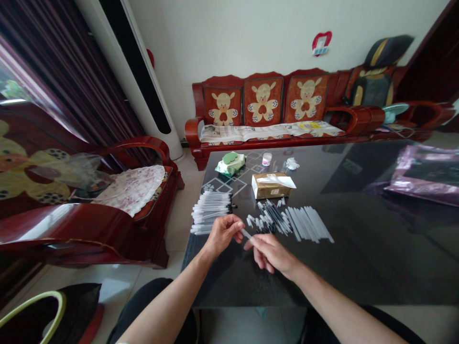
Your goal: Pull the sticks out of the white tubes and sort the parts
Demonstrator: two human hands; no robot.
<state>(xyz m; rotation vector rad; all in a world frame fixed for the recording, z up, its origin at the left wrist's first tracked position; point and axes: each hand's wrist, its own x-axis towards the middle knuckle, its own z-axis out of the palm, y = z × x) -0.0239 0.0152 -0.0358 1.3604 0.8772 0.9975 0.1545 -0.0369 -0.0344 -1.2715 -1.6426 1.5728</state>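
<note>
Both hands meet over the near edge of the black table (358, 267), just in front of the tissue box (269, 185) — that box is my marker for everything here. The left hand (222, 234) has thumb and forefinger pinched shut on one end of a thin clear tube (245, 233); the right hand (270, 252) comes in w/ its fingertips closed on the other end, other fingers curled under. So the tube sits in the air between the two hands, on the near side of the box, not on the table. Whether smth is being pushed into it I can't tell, too small. Between the box and the hands lies a loose heap of dark refills (270, 217) mixed w/ small clear bits, and to the right of that a fan of clear barrels (310, 223). To the left of the box, a neat stack of white pens (210, 212) at the table's edge. Behind the box: a green wipes pack (230, 162), a small white cup (267, 158), a crumpled bit of paper (292, 164). To do this well, I'd judge — keep both ends pinched near the tips, hold the tube level and straight, elbows steady, no twisting, since a piece that thin likely bends or slips easily.
</note>
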